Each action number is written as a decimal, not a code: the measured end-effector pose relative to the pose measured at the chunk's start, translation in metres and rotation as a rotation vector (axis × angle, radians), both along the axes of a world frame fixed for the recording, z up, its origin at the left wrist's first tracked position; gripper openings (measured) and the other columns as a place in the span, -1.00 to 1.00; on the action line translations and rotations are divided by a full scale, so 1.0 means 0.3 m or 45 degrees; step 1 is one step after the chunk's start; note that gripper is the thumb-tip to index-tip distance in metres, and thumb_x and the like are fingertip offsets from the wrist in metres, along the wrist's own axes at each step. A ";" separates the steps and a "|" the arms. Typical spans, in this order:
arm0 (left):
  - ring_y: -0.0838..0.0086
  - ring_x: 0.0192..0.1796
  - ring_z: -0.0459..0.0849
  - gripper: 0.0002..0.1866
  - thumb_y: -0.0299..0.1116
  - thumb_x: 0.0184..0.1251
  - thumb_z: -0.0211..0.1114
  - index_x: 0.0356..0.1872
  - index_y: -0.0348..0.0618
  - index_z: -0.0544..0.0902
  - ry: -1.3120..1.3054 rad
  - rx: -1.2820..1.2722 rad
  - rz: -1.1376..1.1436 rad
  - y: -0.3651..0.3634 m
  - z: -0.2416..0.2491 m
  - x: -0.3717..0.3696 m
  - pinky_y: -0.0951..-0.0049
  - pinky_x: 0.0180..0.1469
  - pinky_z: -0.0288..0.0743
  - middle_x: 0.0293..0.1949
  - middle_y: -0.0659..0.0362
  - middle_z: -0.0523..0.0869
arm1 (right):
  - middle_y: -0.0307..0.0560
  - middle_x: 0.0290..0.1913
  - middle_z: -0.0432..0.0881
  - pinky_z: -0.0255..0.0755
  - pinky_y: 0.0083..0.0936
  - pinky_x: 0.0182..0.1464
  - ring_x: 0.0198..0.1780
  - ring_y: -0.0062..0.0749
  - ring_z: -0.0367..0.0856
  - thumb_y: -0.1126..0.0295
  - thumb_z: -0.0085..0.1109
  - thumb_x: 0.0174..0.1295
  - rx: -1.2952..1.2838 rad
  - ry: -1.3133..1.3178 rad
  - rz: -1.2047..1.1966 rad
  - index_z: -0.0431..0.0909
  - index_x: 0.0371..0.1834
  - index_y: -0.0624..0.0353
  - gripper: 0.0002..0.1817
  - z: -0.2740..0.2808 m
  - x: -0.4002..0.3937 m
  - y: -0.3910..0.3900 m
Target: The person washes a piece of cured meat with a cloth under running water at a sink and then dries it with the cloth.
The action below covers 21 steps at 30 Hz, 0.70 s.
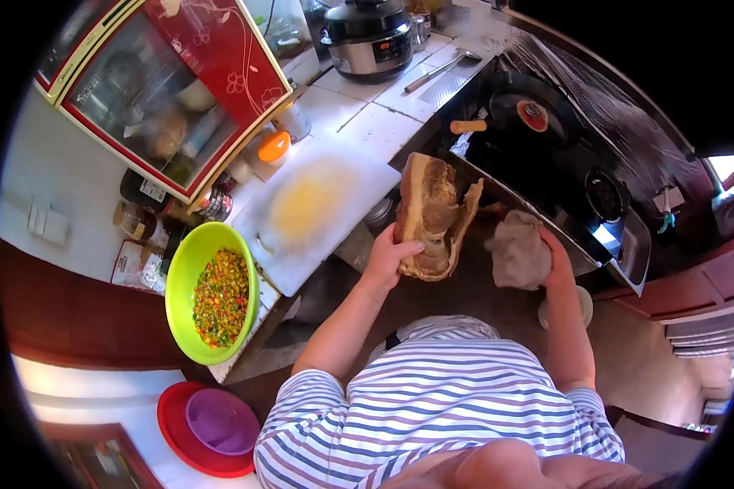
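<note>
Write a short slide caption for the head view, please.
Left hand holds a slab of meat, right hand a grey cloth.

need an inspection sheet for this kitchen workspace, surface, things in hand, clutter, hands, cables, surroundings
surface: white tiled counter bearing a white plastic cutting board stained yellow in the middle
job's things: large brown slab of meat, held up off the board; crumpled grey-brown cloth
clutter: lime green bowl of chopped mixed vegetables, orange-lidded jar, metal ladle, purple bowl on a red plate
grippers: left hand grips the meat's lower edge; right hand clutches the cloth
cables: nothing seen
surroundings: black and silver electric cooker, black pan with a wooden handle on the dark stove, red-framed glass cabinet
</note>
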<state>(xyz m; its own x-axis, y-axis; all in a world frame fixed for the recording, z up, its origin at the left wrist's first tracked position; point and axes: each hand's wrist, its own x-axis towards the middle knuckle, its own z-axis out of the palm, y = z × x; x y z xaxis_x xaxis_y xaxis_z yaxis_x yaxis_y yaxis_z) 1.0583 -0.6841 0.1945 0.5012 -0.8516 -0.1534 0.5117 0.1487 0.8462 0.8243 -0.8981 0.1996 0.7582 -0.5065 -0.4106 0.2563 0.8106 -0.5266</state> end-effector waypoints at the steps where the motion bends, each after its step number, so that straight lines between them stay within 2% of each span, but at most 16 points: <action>1: 0.42 -0.06 0.57 -0.46 -0.58 -0.10 0.28 0.03 -0.36 0.41 0.001 0.019 0.013 -0.008 0.004 0.006 0.42 0.06 0.41 -0.09 0.10 0.59 | -0.02 0.03 0.52 0.39 -0.31 0.10 0.04 -0.21 0.49 0.32 0.09 0.19 -0.016 -0.049 -0.081 0.41 0.09 0.19 -0.60 0.023 -0.012 0.012; 3: 0.42 -0.06 0.57 -0.46 -0.58 -0.10 0.28 0.04 -0.36 0.41 -0.026 0.026 -0.032 -0.020 0.014 0.007 0.42 0.06 0.41 -0.08 0.10 0.59 | -0.03 0.03 0.52 0.39 -0.32 0.11 0.03 -0.21 0.50 0.32 0.07 0.20 -0.018 -0.087 -0.119 0.40 0.10 0.21 -0.60 0.075 -0.029 0.033; 5: 0.42 -0.06 0.57 -0.46 -0.58 -0.09 0.28 0.04 -0.35 0.41 -0.053 0.040 -0.131 -0.041 0.025 -0.015 0.41 0.05 0.41 -0.08 0.10 0.59 | -0.05 0.02 0.52 0.40 -0.34 0.07 0.00 -0.20 0.52 0.31 0.09 0.17 -0.567 0.110 -0.116 0.36 0.12 0.20 -0.56 0.169 0.009 0.053; 7: 0.42 -0.06 0.57 -0.47 -0.58 -0.07 0.28 0.04 -0.35 0.40 -0.150 0.055 -0.201 -0.082 0.039 -0.062 0.42 0.05 0.41 -0.07 0.10 0.58 | 0.04 0.00 0.53 0.40 -0.36 0.01 -0.02 -0.20 0.53 0.31 0.11 0.11 -1.075 0.344 -0.059 0.31 0.14 0.24 -0.49 0.288 0.091 0.091; 9: 0.45 -0.08 0.57 -0.47 -0.58 -0.08 0.29 0.03 -0.34 0.40 -0.113 0.026 -0.315 -0.132 0.066 -0.134 0.43 0.03 0.42 -0.09 0.12 0.58 | 0.19 -0.07 0.54 0.41 -0.32 -0.09 -0.11 -0.09 0.55 0.34 0.06 0.07 -1.956 0.885 0.063 0.29 0.13 0.28 -0.48 0.279 0.152 0.066; 11: 0.47 -0.10 0.56 -0.48 -0.60 -0.09 0.30 0.02 -0.33 0.41 -0.195 -0.008 -0.353 -0.159 0.087 -0.195 0.45 0.01 0.42 -0.12 0.15 0.58 | 0.29 -0.17 0.53 0.41 -0.22 -0.15 -0.18 0.06 0.53 0.36 0.00 0.06 -2.284 0.930 0.034 0.30 0.12 0.29 -0.50 0.255 0.174 0.148; 12: 0.48 -0.12 0.56 -0.49 -0.61 -0.11 0.30 0.00 -0.32 0.42 -0.157 0.001 -0.331 -0.167 0.097 -0.219 0.47 -0.02 0.44 -0.14 0.16 0.57 | 0.29 -0.17 0.53 0.41 -0.22 -0.15 -0.18 0.06 0.53 0.36 0.00 0.06 -2.289 0.939 0.015 0.30 0.12 0.29 -0.50 0.260 0.145 0.167; 14: 0.48 -0.12 0.56 -0.49 -0.61 -0.11 0.30 -0.01 -0.31 0.43 -0.183 -0.001 -0.313 -0.165 0.083 -0.238 0.48 -0.04 0.44 -0.14 0.16 0.57 | 0.27 -0.25 0.55 0.40 -0.13 -0.19 -0.23 0.14 0.52 0.37 -0.04 0.06 -2.131 0.825 0.251 0.32 0.11 0.26 -0.52 0.273 0.093 0.213; 17: 0.48 -0.10 0.56 -0.49 -0.63 -0.13 0.29 -0.02 -0.31 0.44 -0.269 0.007 -0.263 -0.169 0.128 -0.284 0.50 -0.06 0.46 -0.12 0.15 0.57 | 0.24 -0.25 0.56 0.41 -0.18 -0.18 -0.22 0.11 0.53 0.37 -0.03 0.05 -2.180 0.817 0.371 0.33 0.14 0.17 -0.50 0.260 -0.025 0.280; 19: 0.43 -0.06 0.57 -0.47 -0.63 -0.13 0.26 0.01 -0.31 0.44 -0.377 -0.088 -0.197 -0.161 0.151 -0.334 0.45 0.01 0.43 -0.08 0.14 0.58 | 0.23 -0.23 0.56 0.42 -0.22 -0.15 -0.18 0.09 0.54 0.34 -0.01 0.03 -2.048 0.507 0.285 0.34 0.13 0.14 -0.50 0.225 -0.097 0.313; 21: 0.43 -0.05 0.57 -0.48 -0.63 -0.15 0.26 -0.01 -0.30 0.46 -0.496 -0.108 -0.172 -0.144 0.168 -0.394 0.46 0.02 0.43 -0.09 0.14 0.59 | 0.22 -0.21 0.56 0.42 -0.24 -0.12 -0.15 0.06 0.54 0.34 0.00 0.01 -1.957 0.454 0.253 0.35 0.11 0.15 -0.49 0.225 -0.182 0.317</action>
<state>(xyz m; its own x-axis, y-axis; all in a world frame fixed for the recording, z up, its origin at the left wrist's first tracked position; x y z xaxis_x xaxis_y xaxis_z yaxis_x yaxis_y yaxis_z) 0.9401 -0.7273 0.2450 0.3910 -0.9150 0.0994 0.1753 0.1801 0.9679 0.7697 -0.8031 0.2670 0.8410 -0.4974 0.2128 -0.0947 -0.5226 -0.8473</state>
